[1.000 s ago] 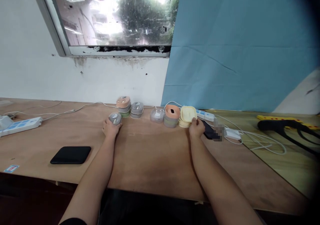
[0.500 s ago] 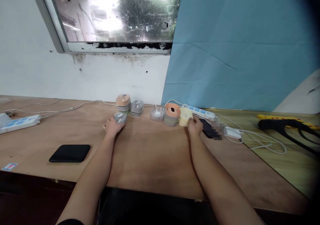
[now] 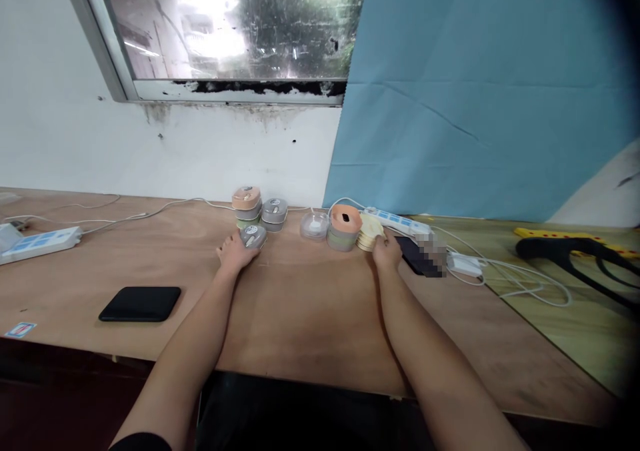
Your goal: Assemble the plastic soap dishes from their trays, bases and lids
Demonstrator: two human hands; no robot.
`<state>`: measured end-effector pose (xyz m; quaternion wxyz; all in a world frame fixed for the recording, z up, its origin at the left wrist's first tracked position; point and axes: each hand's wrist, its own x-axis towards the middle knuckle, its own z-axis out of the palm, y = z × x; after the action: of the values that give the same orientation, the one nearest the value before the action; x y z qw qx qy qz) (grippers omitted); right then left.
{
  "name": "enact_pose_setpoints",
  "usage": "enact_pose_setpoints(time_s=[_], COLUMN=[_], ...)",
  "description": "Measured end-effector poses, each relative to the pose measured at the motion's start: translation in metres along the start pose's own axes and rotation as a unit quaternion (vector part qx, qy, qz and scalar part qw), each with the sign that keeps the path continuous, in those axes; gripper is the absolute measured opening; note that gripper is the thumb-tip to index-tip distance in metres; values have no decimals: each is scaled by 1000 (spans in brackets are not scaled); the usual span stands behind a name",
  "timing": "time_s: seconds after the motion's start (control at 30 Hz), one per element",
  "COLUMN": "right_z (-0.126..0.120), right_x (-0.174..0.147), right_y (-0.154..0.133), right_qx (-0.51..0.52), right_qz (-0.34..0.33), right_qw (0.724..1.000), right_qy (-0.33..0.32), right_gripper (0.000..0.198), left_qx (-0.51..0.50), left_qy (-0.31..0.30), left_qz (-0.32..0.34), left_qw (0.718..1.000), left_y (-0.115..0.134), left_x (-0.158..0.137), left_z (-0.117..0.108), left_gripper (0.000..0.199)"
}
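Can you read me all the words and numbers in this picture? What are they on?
No word, brand or number can be read.
Sticker on the table: blue and red marks, too small to read.
Front gray box in the left hand: lid label, too blurred.
Rear gray box: lid label, too small.
Peach box atop a stack: lid label, too small.

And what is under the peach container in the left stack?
A grey container, then a green one, partly covered by the grey box in the left hand; anything lower is hidden.
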<state>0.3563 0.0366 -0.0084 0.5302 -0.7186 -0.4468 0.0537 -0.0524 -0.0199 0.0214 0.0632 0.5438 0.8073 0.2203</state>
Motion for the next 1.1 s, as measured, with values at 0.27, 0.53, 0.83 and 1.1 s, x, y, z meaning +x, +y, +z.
enact_pose_setpoints(time_s=[0.27, 0.53, 0.83, 1.1], right_z=[1, -5, 23, 40], right_x=[-2, -13, -79, -146], right_y=[-4, -22, -72, -107], right_qx=[-13, 66, 34, 81], right_qz=[-20, -165, -433, -602], right_qw=[1000, 965, 897, 778], right_qy=[-15, 190, -79, -158], right_gripper=[55, 49, 50, 41], left_qx=[-2, -59, -160, -419], left_qy=[-10, -100, -101, 0], left_qz=[15, 177, 230, 199], left_qw=[1000, 977, 955, 886], left_y=[2, 4, 12, 32], left_x=[-3, -7, -19, -22], left_z=[-3, -4, -3, 16], left_gripper=[90, 94, 75, 59])
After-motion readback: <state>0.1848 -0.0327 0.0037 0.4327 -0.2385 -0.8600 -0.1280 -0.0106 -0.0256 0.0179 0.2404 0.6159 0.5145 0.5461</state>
